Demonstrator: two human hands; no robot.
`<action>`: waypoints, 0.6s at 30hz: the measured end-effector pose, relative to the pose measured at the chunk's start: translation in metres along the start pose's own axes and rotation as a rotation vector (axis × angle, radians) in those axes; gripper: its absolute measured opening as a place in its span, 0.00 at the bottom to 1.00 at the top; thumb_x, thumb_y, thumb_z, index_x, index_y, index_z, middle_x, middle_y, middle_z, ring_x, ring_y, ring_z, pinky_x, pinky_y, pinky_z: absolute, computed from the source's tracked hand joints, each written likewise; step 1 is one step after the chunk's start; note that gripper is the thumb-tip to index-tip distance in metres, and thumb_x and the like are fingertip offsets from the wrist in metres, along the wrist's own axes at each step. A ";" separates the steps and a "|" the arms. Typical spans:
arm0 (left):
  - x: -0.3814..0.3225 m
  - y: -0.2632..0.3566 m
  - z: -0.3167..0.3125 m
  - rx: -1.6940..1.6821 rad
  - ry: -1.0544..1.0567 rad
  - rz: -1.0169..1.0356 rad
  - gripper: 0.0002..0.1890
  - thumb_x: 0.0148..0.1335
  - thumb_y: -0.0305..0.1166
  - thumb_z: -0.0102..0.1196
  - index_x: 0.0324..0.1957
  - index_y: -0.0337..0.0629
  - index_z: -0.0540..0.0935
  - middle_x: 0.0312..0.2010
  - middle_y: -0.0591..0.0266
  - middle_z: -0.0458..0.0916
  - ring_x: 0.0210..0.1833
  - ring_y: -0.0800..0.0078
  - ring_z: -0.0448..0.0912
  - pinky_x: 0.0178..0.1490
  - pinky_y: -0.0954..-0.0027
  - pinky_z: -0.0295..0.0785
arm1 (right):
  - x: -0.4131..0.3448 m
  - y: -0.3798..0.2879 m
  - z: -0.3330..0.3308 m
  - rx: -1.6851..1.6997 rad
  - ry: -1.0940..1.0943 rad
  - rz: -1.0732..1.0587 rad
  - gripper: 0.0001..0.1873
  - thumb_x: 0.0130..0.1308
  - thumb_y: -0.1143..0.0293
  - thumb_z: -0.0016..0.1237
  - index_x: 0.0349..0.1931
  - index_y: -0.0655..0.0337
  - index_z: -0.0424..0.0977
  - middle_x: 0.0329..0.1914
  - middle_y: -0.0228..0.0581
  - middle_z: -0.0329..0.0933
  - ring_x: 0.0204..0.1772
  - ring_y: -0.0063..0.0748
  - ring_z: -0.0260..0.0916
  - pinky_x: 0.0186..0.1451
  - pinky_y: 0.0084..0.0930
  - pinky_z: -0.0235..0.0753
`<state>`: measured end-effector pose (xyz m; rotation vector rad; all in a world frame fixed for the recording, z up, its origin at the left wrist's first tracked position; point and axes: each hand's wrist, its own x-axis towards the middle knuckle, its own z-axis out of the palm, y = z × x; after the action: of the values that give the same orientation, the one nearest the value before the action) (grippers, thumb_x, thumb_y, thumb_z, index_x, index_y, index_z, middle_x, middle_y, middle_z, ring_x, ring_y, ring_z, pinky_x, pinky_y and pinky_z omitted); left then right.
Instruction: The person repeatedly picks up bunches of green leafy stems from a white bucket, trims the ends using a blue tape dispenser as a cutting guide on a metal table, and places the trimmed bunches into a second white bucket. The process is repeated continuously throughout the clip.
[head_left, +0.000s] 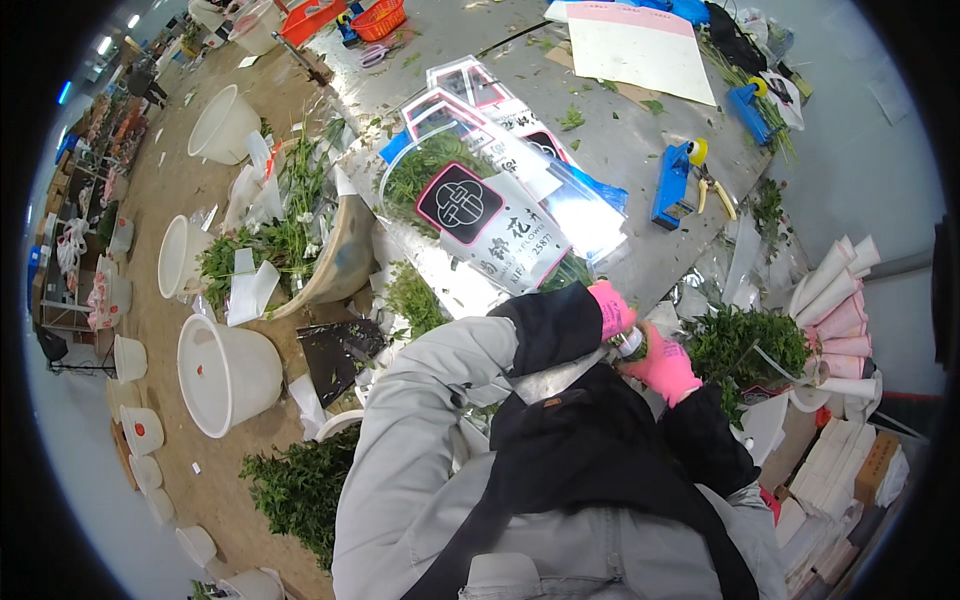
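Note:
A bunch of green foliage (566, 271) lies inside a clear and white printed plastic flower sleeve (480, 259) on the grey table (450, 294). Both hands wear pink gloves and meet at the narrow stem end, close to my body. My left hand (613, 309) is closed around the bunch just below the sleeve. Right beside it, my right hand (664, 366) grips the stem ends, its fingertips partly hidden. Between the two hands a white band (632, 343) shows around the stems. Under and beyond the bunch lie more flat printed sleeves (536, 139).
A blue tape dispenser (673, 187) and yellow-handled pruning shears (716, 193) lie to the right, near cut foliage (742, 345). Purple-handled scissors (373, 55) and an orange basket (379, 20) sit far back. White buckets (229, 375) and a large tub of stems (352, 240) stand left.

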<state>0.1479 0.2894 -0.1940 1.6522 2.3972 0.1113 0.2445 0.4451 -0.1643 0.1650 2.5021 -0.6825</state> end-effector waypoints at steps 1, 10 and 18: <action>0.003 -0.003 -0.001 -0.014 0.006 0.030 0.06 0.53 0.32 0.52 0.33 0.44 0.76 0.24 0.61 0.79 0.32 0.63 0.80 0.38 0.65 0.70 | 0.001 0.004 -0.006 -0.003 -0.018 0.047 0.40 0.47 0.54 0.61 0.60 0.56 0.62 0.44 0.54 0.78 0.48 0.53 0.75 0.50 0.40 0.73; 0.044 -0.017 -0.026 -0.060 0.006 -0.023 0.14 0.47 0.35 0.57 0.37 0.45 0.75 0.30 0.61 0.79 0.38 0.62 0.79 0.45 0.65 0.69 | 0.032 0.060 -0.064 0.278 -0.202 -0.151 0.53 0.44 0.57 0.67 0.68 0.62 0.51 0.58 0.56 0.70 0.61 0.51 0.68 0.59 0.34 0.68; 0.105 -0.026 -0.057 -0.140 -0.340 -0.093 0.17 0.51 0.38 0.57 0.42 0.42 0.74 0.36 0.54 0.80 0.40 0.58 0.81 0.42 0.60 0.72 | 0.057 0.115 -0.107 0.171 -0.297 -0.126 0.53 0.44 0.49 0.64 0.68 0.61 0.50 0.51 0.62 0.73 0.55 0.58 0.71 0.56 0.40 0.69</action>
<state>0.0751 0.3814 -0.1590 1.3708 2.1520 -0.0165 0.1746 0.5969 -0.1666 -0.0322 2.1834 -0.9029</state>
